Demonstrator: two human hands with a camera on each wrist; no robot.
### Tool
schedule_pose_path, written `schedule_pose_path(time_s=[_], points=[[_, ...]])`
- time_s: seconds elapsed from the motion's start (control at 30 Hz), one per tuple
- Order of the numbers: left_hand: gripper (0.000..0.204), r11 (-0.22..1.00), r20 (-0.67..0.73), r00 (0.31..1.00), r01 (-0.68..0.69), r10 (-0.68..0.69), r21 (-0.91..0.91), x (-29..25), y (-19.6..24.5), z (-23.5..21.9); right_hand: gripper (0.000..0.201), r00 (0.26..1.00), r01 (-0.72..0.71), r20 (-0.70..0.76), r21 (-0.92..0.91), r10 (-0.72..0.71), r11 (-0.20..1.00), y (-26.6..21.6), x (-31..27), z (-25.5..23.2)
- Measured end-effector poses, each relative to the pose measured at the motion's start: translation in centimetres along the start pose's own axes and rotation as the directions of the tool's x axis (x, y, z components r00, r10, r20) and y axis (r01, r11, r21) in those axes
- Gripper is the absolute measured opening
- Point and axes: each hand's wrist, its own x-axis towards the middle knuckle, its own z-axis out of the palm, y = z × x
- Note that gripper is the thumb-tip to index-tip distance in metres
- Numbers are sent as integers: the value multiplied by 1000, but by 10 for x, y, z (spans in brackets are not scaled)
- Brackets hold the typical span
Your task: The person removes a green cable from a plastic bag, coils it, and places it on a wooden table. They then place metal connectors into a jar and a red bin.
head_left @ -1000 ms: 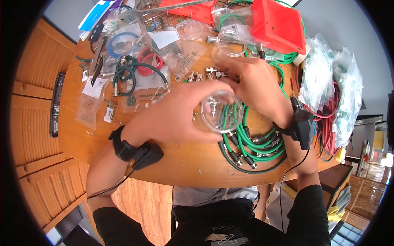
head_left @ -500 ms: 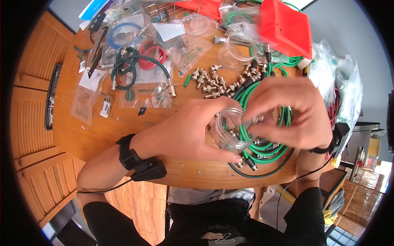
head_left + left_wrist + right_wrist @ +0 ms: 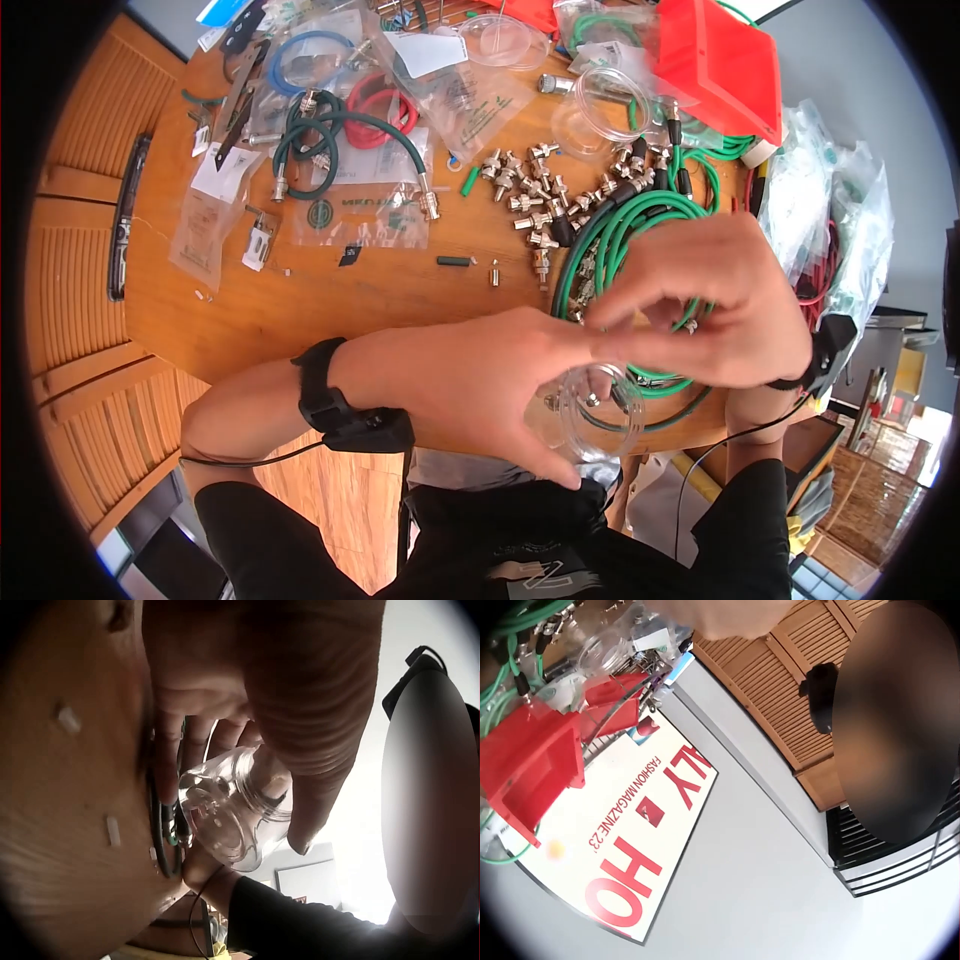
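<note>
My left hand (image 3: 490, 375) holds a clear plastic jar (image 3: 605, 440), thumb on one side and fingers on the other, low over the table's front edge. The jar leans over, and a small metal piece (image 3: 592, 400) shows through its wall. In the left wrist view the same jar (image 3: 225, 832) has a threaded neck by the thumb. Beside it, my right hand (image 3: 715, 300) has bent fingers, the index and thumb tips close to the left hand's knuckle; I cannot tell whether they pinch anything. Coiled green cables (image 3: 610, 250) lie beneath that hand.
Metal BNC connectors (image 3: 530, 195) are heaped beyond the hands. A lidless clear container (image 3: 610, 105) and a red bin (image 3: 720, 75) stand farther back. Plastic bags (image 3: 360, 215) and a dark green cable (image 3: 330, 130) lie left, clear bags (image 3: 800, 180) right.
My left hand has carried the jar nearer to my body. The right hand came back from the far connectors to beside the jar, moving slightly since half a second ago.
</note>
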Motion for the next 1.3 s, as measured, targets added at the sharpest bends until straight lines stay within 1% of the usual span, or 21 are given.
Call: schedule_pose_path(time_s=[0.07, 0.1, 0.17, 0.2, 0.23, 0.37, 0.47, 0.57, 0.67, 0.7, 0.8, 0.83, 0.9, 0.97, 1.0, 1.07, 1.13, 1.17, 1.2, 1.27, 1.3], points=[[76, 1000, 83, 996, 20, -20, 5, 0, -2, 7, 17, 996, -70, -65, -37, 67, 997, 7, 9, 7], [76, 1000, 108, 994, 19, -21, 16, 0, -2, 8, 20, 997, -62, -40, -71, 59, 996, 14, 11, 12], [77, 999, 154, 988, 18, -24, 38, 0, -2, 8, 21, 998, -31, -66, -236, 16, 971, 25, 13, 27], [77, 999, 160, 987, 20, -24, 26, 0, -3, 8, 22, 997, -18, -76, -318, -7, 948, 29, 14, 32], [77, 1000, 165, 986, 22, -24, 13, 0, -5, 8, 23, 998, -46, -51, -395, 28, 918, 29, 14, 36], [78, 999, 149, 988, 36, -32, -21, 0, -6, 7, 34, 994, -105, -68, -520, 82, 848, 21, 15, 45], [80, 998, 115, 993, 26, -20, -54, 0, -7, 6, 33, 996, -88, -69, -492, 62, 866, 28, 15, 45], [81, 999, 51, 999, 17, -14, -52, 0, -5, 3, 29, 994, -56, -113, -375, 14, 925, 33, 15, 39], [82, 998, 2, 1000, -10, 10, -57, 2, -8, 3, 24, 988, -124, -112, -193, 103, 973, 27, 13, 25], [82, 998, 5, 1000, 1, -1, -65, 3, -8, 2, 22, 970, -230, -102, -96, 220, 968, 23, 11, 20], [77, 996, -8, 1000, 17, -18, -92, 3, -8, 2, 21, 950, -294, -65, 138, 305, 946, 11, 4, -9], [72, 995, -27, 1000, 12, -15, -103, 3, -10, 3, 21, 980, -188, -39, 164, 197, 968, 9, -2, -18], [67, 993, -33, 999, 29, -33, -112, 4, -11, 2, 22, 978, -129, 186, 173, 97, 976, 1, -4, -36], [65, 991, -11, 997, 76, -77, -108, 3, -10, 1, 21, 969, -50, 247, 134, 16, 990, -1, -9, -27], [65, 994, -25, 998, 54, -57, -100, 4, -11, 1, 20, 961, -8, 276, 118, -25, 993, -1, -11, -23], [66, 996, -52, 998, 14, -18, -83, 3, -13, 3, 17, 972, 43, 232, 14, -45, 999, 2, -12, -4], [66, 993, 3, 996, 94, -94, -67, 3, -9, -1, 15, 980, 54, 196, -62, -41, 997, 4, -13, 8], [66, 989, 29, 991, 132, -131, -59, 3, -8, -2, 14, 981, 34, 190, -20, -30, 999, 1, -9, 3], [67, 993, 2, 997, 72, -72, -89, 3, -10, 1, 14, 983, 15, 185, 21, -19, 1000, 0, -5, -1], [67, 989, -57, 997, -52, 44, -138, 4, -15, 6, 13, 996, -52, 69, 37, 49, 998, 9, 3, -2], [72, 992, -43, 998, -40, 35, -119, 4, -13, 6, 12, 997, -68, -39, 18, 68, 998, 19, 8, 8]])
